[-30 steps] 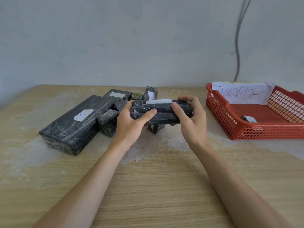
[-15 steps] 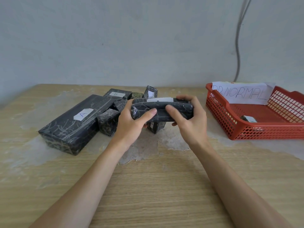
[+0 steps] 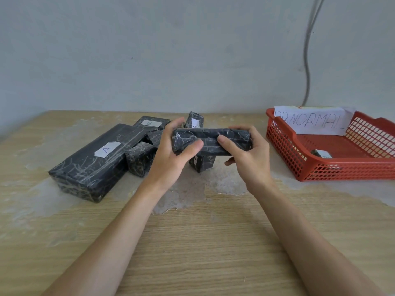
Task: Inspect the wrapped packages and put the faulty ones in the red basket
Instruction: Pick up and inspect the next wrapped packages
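Observation:
I hold a long black wrapped package [image 3: 210,136] level above the table, my left hand [image 3: 171,154] gripping its left end and my right hand [image 3: 250,157] gripping its right end, thumbs on the near side. Its white label is out of sight. Behind and to the left lie more black wrapped packages: a large one labelled A [image 3: 92,161], one labelled B [image 3: 150,122], several small ones [image 3: 139,158] and another small one [image 3: 202,163] under my hands. The red basket [image 3: 320,169] stands at the right with one small package [image 3: 321,153] inside.
A paper sign [image 3: 312,121] leans on the basket's back wall. The wooden table [image 3: 192,242] has pale worn patches. A grey cable [image 3: 307,60] hangs down the wall behind the basket.
Both hands have rolled the long package, so the white label that was on top has turned out of view. The package sits a little higher and closer.

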Demonstrator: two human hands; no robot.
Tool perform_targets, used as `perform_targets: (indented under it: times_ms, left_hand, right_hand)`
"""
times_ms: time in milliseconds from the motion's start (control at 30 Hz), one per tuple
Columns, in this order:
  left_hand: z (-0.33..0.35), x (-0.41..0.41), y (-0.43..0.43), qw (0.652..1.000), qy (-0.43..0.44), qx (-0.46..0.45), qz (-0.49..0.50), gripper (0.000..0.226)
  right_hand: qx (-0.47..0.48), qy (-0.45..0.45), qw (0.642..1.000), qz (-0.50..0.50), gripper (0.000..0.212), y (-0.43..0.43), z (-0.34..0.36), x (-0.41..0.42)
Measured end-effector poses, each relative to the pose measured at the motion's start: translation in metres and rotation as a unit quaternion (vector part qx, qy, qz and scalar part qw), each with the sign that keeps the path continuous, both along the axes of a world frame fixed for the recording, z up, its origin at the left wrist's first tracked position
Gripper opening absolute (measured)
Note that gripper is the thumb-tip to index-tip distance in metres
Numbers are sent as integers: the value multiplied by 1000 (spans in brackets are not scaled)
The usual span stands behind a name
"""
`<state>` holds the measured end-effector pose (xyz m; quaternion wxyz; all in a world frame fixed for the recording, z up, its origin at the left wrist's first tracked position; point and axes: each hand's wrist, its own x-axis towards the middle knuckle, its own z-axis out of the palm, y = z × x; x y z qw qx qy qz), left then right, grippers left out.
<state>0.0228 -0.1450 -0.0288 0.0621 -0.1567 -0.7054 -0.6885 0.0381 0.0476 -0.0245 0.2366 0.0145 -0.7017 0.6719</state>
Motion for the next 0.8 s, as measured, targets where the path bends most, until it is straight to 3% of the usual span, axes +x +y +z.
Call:
perform_targets:
  times_ms: [67, 167, 300, 467, 600, 800]
  left_hand:
    - [-1, -2, -2, 1000, 24, -11, 6, 72]
    - [1, -1, -1, 998, 51, 2, 44, 51]
    - [1, 0, 5, 996, 32, 33, 82, 42]
    - [-4, -3, 5, 998, 4, 45, 37, 36]
    - [-6, -2, 8, 998, 20, 24, 59, 33]
    - [-2, 1, 8, 993, 48, 10, 108, 27]
  right_hand:
    - [-10, -9, 1000, -5, 26, 0, 1, 1]
    - [-14, 5, 1000, 11, 23, -1, 1, 3]
    - [48, 30, 998, 21, 35, -2, 3, 7]
    - [40, 56, 997, -20, 18, -2, 2, 6]
    - [39, 45, 997, -46, 33, -1, 1, 2]
    - [45, 27, 999, -2, 34, -4, 2, 7]
